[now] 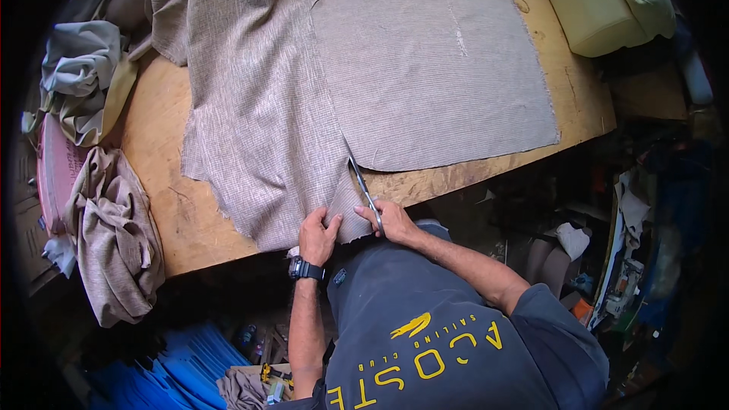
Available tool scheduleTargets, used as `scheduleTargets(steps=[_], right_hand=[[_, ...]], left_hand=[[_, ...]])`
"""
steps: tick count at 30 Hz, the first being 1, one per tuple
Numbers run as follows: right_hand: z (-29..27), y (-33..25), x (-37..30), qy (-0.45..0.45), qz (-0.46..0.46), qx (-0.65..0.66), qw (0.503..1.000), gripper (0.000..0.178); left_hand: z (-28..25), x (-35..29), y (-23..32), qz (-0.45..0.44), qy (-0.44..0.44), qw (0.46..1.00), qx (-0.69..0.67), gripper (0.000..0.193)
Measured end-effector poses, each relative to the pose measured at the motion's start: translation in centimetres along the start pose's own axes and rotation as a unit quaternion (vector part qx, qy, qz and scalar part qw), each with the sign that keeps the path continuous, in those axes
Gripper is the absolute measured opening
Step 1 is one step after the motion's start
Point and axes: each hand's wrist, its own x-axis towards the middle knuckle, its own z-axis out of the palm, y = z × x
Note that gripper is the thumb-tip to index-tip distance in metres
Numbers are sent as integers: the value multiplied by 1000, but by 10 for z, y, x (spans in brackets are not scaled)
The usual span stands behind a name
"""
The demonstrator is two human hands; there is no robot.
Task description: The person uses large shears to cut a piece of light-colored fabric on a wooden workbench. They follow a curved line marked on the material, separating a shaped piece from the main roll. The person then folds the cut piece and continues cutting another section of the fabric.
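A large sheet of beige-grey woven fabric (258,106) lies across the wooden table and hangs toward its near edge. To its right is a rounded, nearly square fabric panel (437,76), with a cut line running between the two pieces. My right hand (387,222) is closed round the handles of a pair of scissors (361,182), whose blades point away from me at the panel's near left corner. Just left of it, my left hand (319,237), with a black watch on its wrist, pinches the near edge of the large fabric.
The wooden table (175,212) ends close to my body. A pale yellow cushion (588,0) sits at its far right. Crumpled cloth (114,235) drapes over the left edge, beside more rags (82,68). Blue sheeting (182,368) and clutter lie below the table.
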Motion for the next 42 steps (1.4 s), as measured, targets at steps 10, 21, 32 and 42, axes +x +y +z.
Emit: scheduleTargets(steps=[10,21,32,42], right_hand=[[7,-10,-4,-4,2,76,997,58],[5,-27,13,4,8,51,999,61],[-12,-62,26,-1,45,47,998,58],[-13,-69,33,-6,45,77,996,60]], left_hand=[[-25,35,41,69,66,995,-4,32],[-48,110,-27,201,218,920,255,40],[-46,114,-38,205,221,925,232,40],[-44,116,-41,205,223,923,237,42]])
